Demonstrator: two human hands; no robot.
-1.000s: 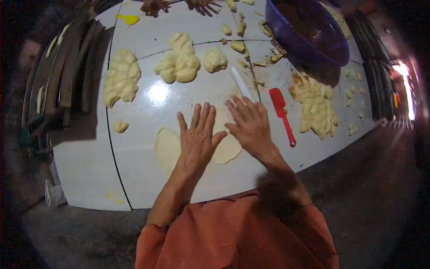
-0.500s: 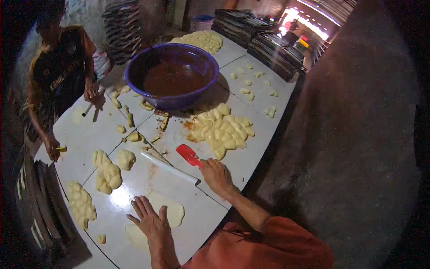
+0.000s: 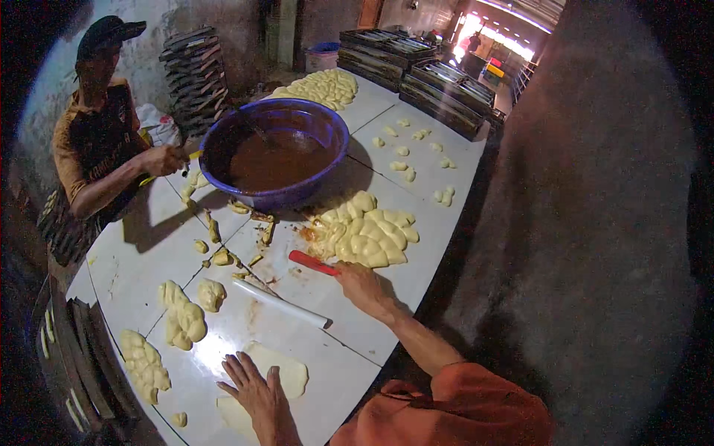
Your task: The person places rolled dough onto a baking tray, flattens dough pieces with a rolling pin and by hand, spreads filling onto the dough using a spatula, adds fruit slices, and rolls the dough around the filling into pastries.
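My right hand is closed around the handle of a red spatula, beside a mass of pale dough pieces. My left hand rests with fingers spread on and beside two flattened dough sheets at the near end of the white table. A white rod lies between my hands. Lumps of dough and a smaller ball sit to the upper left of my left hand. Beyond the dough stands a purple basin of brown mixture.
A co-worker in a cap stands at the left, holding a yellow utensil by the basin. Stacks of dark trays sit at the far end, with small dough pieces before them. More dark slats lie at lower left.
The view has swung up and rightward. My right hand has left the dough sheet and grasped the red spatula. The co-worker's hands have risen from the table edge toward the basin.
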